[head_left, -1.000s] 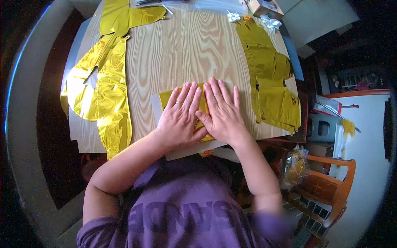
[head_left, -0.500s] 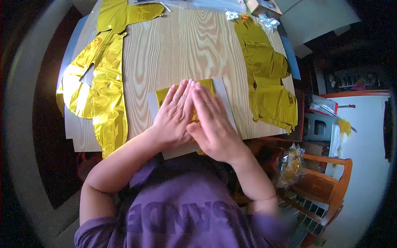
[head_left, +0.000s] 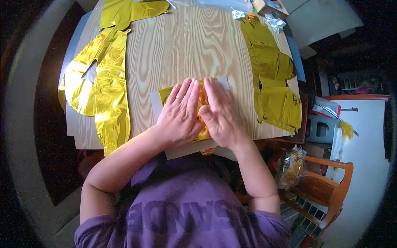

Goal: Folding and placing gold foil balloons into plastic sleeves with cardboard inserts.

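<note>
My left hand (head_left: 180,111) lies flat, fingers stretched out, on a folded piece of shiny gold foil (head_left: 202,133). Beside it, my right hand (head_left: 223,118) is open and tilted on its edge, fingers straight, over the right part of the foil. A narrow strip of foil shows between the two hands; much of the rest is hidden under them. Beneath the foil is a flat grey card (head_left: 178,153), whose edges stick out at the left, the top right and the bottom. Neither hand grips anything.
Flat gold foil balloons lie along the table's left (head_left: 111,99) and right (head_left: 275,78) sides, another (head_left: 120,14) at the far left. Clear plastic (head_left: 223,4), white crumpled bits (head_left: 275,21) and a small box (head_left: 269,7) sit at the far edge. A wooden chair (head_left: 324,186) stands right.
My right hand has moved right, away from my left hand, so a gap with gold foil now shows between them. My left hand stays flat on the foil.
</note>
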A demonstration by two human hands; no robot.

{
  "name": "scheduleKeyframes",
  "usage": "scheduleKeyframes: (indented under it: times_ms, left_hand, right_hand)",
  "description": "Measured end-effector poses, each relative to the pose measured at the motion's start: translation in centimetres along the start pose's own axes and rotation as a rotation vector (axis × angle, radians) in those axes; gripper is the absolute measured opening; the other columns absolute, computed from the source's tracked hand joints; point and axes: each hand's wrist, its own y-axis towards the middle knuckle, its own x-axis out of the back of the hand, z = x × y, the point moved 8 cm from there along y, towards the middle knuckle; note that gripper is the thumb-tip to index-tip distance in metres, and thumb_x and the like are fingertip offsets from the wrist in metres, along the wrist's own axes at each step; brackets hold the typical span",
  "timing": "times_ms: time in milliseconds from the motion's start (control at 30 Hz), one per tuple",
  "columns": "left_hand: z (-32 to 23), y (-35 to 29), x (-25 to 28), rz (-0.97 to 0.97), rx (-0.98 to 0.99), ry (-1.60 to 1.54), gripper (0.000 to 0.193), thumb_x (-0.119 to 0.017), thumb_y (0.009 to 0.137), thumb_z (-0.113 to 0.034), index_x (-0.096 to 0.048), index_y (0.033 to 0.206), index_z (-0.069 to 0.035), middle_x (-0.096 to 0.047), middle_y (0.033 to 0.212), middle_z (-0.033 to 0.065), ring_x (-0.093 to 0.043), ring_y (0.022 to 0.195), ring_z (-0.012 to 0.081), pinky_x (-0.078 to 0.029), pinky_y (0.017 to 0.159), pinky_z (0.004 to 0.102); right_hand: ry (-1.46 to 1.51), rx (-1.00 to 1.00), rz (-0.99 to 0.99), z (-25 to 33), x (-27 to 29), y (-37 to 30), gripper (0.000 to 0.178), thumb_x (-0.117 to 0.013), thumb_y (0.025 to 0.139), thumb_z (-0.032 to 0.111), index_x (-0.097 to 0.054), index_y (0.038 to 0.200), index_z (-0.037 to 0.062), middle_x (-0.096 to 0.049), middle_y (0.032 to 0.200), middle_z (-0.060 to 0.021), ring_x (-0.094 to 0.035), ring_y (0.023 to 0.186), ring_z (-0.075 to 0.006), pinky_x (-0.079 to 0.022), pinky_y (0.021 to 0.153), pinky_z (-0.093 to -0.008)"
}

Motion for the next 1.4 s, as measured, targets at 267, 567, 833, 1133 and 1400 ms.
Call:
scheduleKeyframes:
  times_ms: [267, 567, 833, 1133, 1400]
  left_hand:
    - [0.3, -0.3, 1.1, -0.048, -0.027, -0.105, 0.087, -0.061, 0.083, -0.028, -0.023, 0.15, 0.014, -0.032, 0.154, 0.0313, -0.028, 0.147, 0.0451, -0.019, 0.121, 0.0539]
    - [-1.3, -1.4, 3.6, 0.173, -0.441, -0.166, 0.088, -0.067, 0.085, -0.045, -0.032, 0.152, 0.0, -0.031, 0.159, 0.0212, -0.033, 0.146, 0.0376, -0.025, 0.12, 0.052]
    - [-2.5, -5.3, 2.3, 0.433, -0.44, -0.078, 0.096, -0.058, 0.085, -0.062, -0.029, 0.155, -0.002, -0.021, 0.164, 0.0188, -0.024, 0.151, 0.0343, -0.022, 0.122, 0.0501]
    - [-3.9, -5.9, 2.3, 0.315, -0.31, -0.048, 0.085, -0.064, 0.082, -0.06, -0.043, 0.149, -0.011, -0.03, 0.159, 0.0196, -0.033, 0.145, 0.035, -0.027, 0.119, 0.0496]
    - [-3.5, -9.9, 3.0, 0.334, -0.201, -0.038, 0.087, -0.063, 0.084, -0.056, -0.041, 0.148, -0.002, -0.035, 0.157, 0.0192, -0.035, 0.145, 0.0346, -0.029, 0.117, 0.0485]
  right_hand:
    - [-0.488, 0.017, 0.077, -1.6, -2.3, 0.2, 0.065, -0.044, 0.102, 0.043, -0.035, 0.153, 0.0029, -0.029, 0.161, -0.0177, -0.026, 0.149, -0.037, -0.013, 0.121, -0.0568]
    - [-0.441, 0.02, 0.106, -1.5, -2.4, -0.2, 0.074, -0.054, 0.096, 0.03, -0.022, 0.157, 0.0041, -0.018, 0.165, -0.0164, -0.02, 0.152, -0.0352, -0.01, 0.122, -0.0555]
    - [-0.491, 0.016, 0.095, -1.5, -2.7, 0.1, 0.069, -0.051, 0.099, 0.035, -0.029, 0.155, 0.001, -0.024, 0.163, -0.0189, -0.024, 0.15, -0.0359, -0.009, 0.121, -0.0581]
    - [-0.511, 0.026, 0.087, -1.3, -2.5, 0.1, 0.07, -0.051, 0.099, 0.04, -0.031, 0.154, 0.0009, -0.027, 0.162, -0.0185, -0.026, 0.149, -0.0361, -0.012, 0.121, -0.059]
    - [-0.505, 0.015, 0.098, -1.2, -2.5, 0.1, 0.07, -0.05, 0.099, 0.04, -0.03, 0.154, 0.0008, -0.026, 0.162, -0.0184, -0.025, 0.149, -0.0358, -0.011, 0.121, -0.0587]
